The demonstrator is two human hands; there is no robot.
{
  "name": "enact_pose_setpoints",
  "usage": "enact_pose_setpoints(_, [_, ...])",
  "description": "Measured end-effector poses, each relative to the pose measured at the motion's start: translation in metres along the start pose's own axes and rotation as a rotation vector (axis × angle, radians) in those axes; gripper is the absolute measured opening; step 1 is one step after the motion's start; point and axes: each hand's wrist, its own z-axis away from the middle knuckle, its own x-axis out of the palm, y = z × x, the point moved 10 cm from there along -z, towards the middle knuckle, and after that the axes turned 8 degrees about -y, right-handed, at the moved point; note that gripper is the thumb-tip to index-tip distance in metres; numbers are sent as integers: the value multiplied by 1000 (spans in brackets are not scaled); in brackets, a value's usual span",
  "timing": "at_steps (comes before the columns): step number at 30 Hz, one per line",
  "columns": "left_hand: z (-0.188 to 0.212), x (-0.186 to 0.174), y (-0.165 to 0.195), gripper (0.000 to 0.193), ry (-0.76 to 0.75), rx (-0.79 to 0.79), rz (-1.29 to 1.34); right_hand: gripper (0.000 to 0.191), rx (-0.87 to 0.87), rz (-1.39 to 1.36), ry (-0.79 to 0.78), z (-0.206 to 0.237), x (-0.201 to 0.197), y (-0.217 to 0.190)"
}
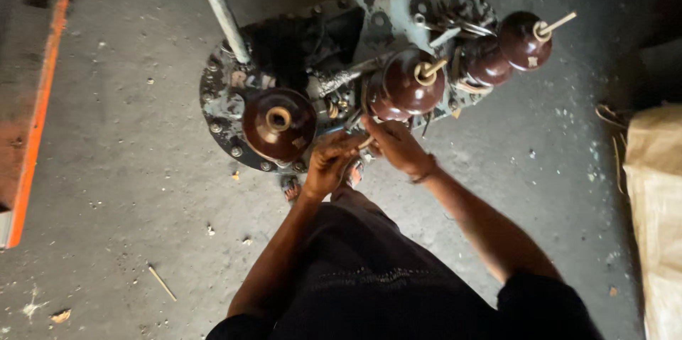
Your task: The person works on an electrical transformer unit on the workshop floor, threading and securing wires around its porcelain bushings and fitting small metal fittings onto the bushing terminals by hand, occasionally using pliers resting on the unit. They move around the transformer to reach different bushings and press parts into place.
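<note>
A grey round metal cover plate [222, 102] with bolts around its rim stands on the concrete floor. Three dark brown ceramic insulators rise from it: one at the left [278, 124], one in the middle [410, 85], one at the far right [524, 40]. My left hand [328, 164] and my right hand [395, 144] meet just below the middle insulator, fingers closed around a small part at its base. What they grip is hidden by the fingers.
A grey pipe [219, 7] leans up from the plate at the left. An orange-edged board [37, 98] lies at the far left. A tan sack [657, 205] sits at the right edge. Small debris dots the floor.
</note>
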Motion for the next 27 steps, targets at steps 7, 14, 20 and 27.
enact_pose_setpoints(7, [4, 1, 21, 20, 46, 182, -85, 59, -418, 521, 281, 18, -10, -69])
enact_pose_setpoints(14, [-2, 7, 11, 26, 6, 30, 33, 51, -345, 409, 321, 14, -14, -64])
enact_pose_setpoints(20, [2, 11, 7, 30, -80, 25, 69, 50, -263, 329, 208, 12, -6, -51])
enact_pose_setpoints(27, [14, 9, -21, 31, -143, -94, 14, 46, 225, -221, -4, -9, 18, 18])
